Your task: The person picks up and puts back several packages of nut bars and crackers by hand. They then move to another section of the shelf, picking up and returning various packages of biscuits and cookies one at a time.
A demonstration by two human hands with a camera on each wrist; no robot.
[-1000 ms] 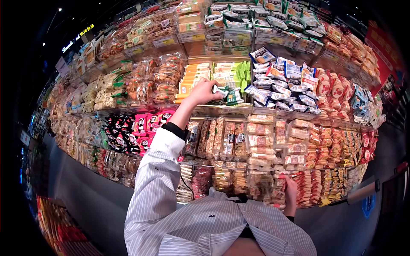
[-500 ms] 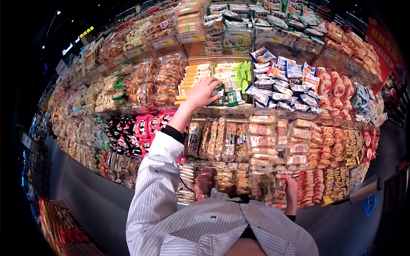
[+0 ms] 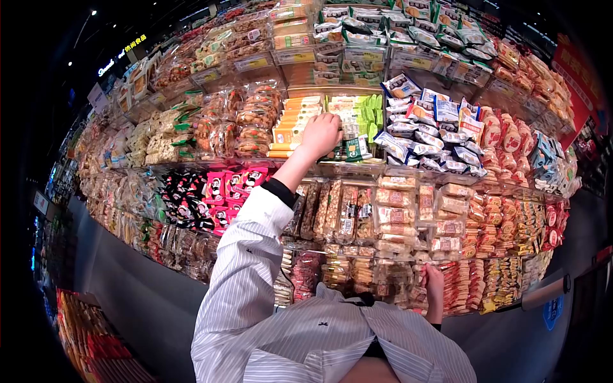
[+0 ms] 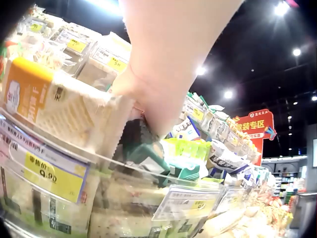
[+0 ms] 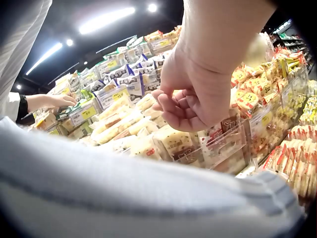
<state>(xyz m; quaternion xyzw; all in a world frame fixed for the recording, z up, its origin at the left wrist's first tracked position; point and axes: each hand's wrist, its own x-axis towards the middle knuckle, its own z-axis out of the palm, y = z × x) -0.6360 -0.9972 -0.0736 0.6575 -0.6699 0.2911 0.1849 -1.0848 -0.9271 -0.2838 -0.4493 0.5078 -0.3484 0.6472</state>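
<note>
My left hand (image 3: 321,135) is low over the divided bin of wrapped snacks, its fingertips largely hidden in the head view. In the right wrist view this left hand (image 5: 55,101) stretches its fingers over green packets. Right by it lie a dark green packet (image 3: 357,149), orange-and-cream packets (image 3: 290,129) and lime-green packets (image 3: 370,115). In the left wrist view the hand reaches down to a dark green packet (image 4: 146,154) behind the clear bin front. My right hand (image 5: 185,106) hangs loosely curled with nothing in it, in front of stacked wrapped bars (image 5: 173,141).
Blue-and-white packets (image 3: 440,127) fill the bin to the right. Pink packets (image 3: 236,191) lie lower left. Price tags (image 4: 54,171) line the clear bin fronts. A grey rail (image 3: 543,290) stands at lower right, and a red sign (image 3: 575,76) at far right.
One second ago my left hand held a white-and-green packet; it has since let go, flattened, and shifted slightly right over the dark green packets. My right hand has stayed low by the bars.
</note>
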